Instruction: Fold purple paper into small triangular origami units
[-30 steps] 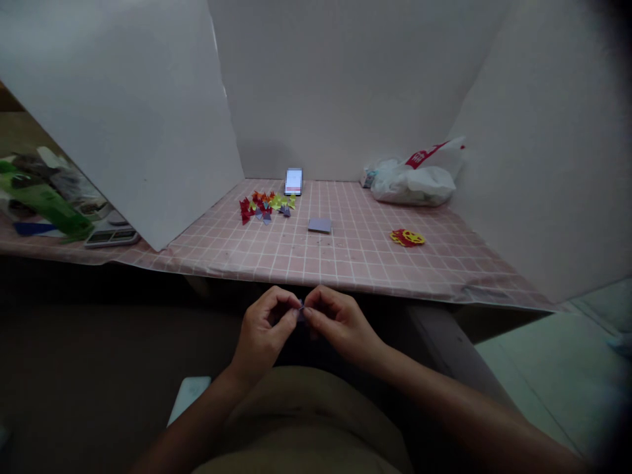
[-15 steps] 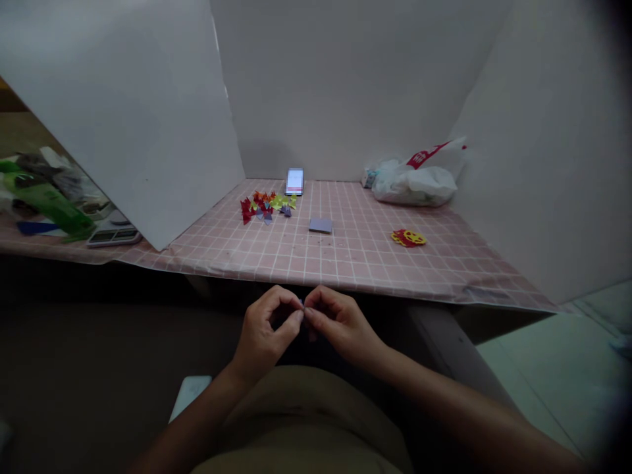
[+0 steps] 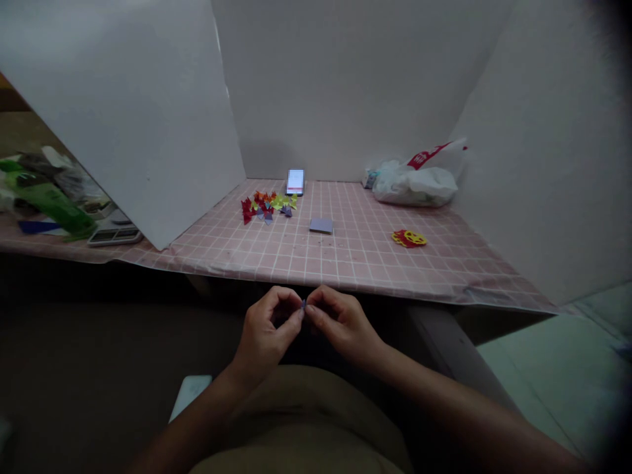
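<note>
Just off the table's front edge, my left hand (image 3: pixel 269 329) and my right hand (image 3: pixel 343 326) meet fingertip to fingertip. Between them they pinch a tiny piece of purple paper (image 3: pixel 303 304), mostly hidden by the fingers. Beyond my hands, a stack of square purple paper (image 3: pixel 321 226) lies on the pink checked tablecloth (image 3: pixel 276 263). To its left is a cluster of small folded paper pieces in red (image 3: pixel 247 212), orange (image 3: pixel 264 197), yellow (image 3: pixel 292 201) and purple (image 3: pixel 267 216).
A lit phone (image 3: pixel 295 182) leans at the back. White plastic bag (image 3: pixel 415 184) and red-and-yellow cutout shapes (image 3: pixel 409 238) lie to the right. White boards (image 3: pixel 355 85) wall the table. At left are a kitchen scale (image 3: pixel 114 236) and a green packet (image 3: pixel 54 201); a white object (image 3: pixel 190 395) lies beside my left forearm.
My hands stay almost in place, still pinching. The bit of purple paper between the fingertips shows slightly more clearly now.
</note>
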Demonstrator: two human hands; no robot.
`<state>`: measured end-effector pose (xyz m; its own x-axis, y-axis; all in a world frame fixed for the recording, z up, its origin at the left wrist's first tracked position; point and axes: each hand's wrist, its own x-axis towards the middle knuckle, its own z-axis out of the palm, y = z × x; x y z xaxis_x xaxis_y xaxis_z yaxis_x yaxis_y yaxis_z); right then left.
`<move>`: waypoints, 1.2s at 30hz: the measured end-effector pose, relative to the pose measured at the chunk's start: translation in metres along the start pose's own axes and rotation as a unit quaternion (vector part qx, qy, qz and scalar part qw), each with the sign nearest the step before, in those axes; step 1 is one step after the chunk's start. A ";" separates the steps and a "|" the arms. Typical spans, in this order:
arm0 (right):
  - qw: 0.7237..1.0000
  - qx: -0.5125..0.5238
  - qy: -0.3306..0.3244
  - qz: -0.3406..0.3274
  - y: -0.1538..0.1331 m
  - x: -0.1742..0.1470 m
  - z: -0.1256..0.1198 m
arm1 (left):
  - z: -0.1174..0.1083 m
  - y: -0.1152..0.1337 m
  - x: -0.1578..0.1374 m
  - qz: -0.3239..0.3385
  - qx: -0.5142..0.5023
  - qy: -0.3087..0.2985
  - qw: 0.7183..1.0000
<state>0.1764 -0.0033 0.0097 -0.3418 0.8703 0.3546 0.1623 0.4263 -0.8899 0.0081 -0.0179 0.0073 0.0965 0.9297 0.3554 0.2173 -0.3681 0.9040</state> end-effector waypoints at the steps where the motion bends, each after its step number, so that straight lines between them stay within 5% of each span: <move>1: 1.000 -0.020 0.004 -0.015 0.000 0.000 0.000 | 0.001 0.001 0.000 0.003 0.003 0.001 1.000; 12: 0.980 -0.144 0.068 -0.122 0.005 -0.002 0.008 | 0.013 -0.010 -0.003 0.025 0.013 0.046 0.999; 17: 0.996 -0.031 0.064 -0.062 0.009 0.003 0.003 | 0.020 -0.004 0.000 -0.040 -0.127 0.088 0.987; 22: 0.996 0.066 0.045 -0.026 0.013 0.004 0.001 | 0.016 0.006 0.000 -0.116 -0.195 0.027 0.973; 30: 0.998 0.002 0.035 -0.043 0.013 0.002 0.001 | 0.009 0.002 0.001 -0.092 -0.164 0.025 0.982; 36: 0.999 0.020 0.030 -0.032 0.013 0.002 0.003 | 0.012 -0.001 0.002 -0.138 -0.235 0.012 0.962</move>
<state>0.1754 0.0034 -0.0021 -0.2935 0.8550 0.4275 0.1041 0.4732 -0.8748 0.0199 -0.0162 0.0045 0.0741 0.9935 0.0866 -0.2321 -0.0672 0.9704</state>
